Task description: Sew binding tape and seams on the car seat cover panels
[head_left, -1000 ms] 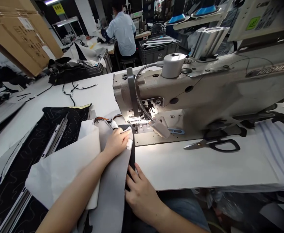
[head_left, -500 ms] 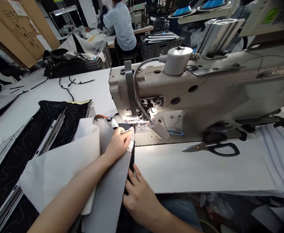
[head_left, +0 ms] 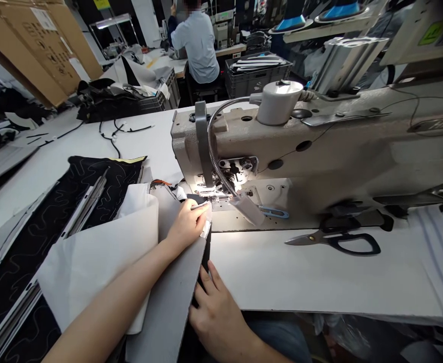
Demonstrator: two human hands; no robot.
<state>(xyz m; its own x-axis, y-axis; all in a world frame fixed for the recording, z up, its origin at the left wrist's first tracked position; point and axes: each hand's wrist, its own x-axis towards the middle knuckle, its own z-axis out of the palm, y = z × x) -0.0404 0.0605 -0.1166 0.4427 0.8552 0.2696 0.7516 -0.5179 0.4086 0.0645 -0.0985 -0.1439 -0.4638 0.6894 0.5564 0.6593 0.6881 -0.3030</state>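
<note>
My left hand is closed at the edge of a grey fabric panel, close to the lit needle area of a sewing machine. Its fingers pinch the panel's edge beside a small white strip; a thin pale edge shows between them. Nearer to me, my right hand grips black fabric along the panel's right edge, its thumb partly hidden. A folded white sheet lies over the panel under my left forearm. Black quilted fabric spreads out to the left.
Black-handled scissors lie on the white table, right of my hands. A blue thread snipper rests on the machine bed. Behind are a cardboard box, crates and a seated person.
The view has shifted slightly, so the machine and background sit a little lower and further right. Both hands keep nearly the same places on the fabric.
</note>
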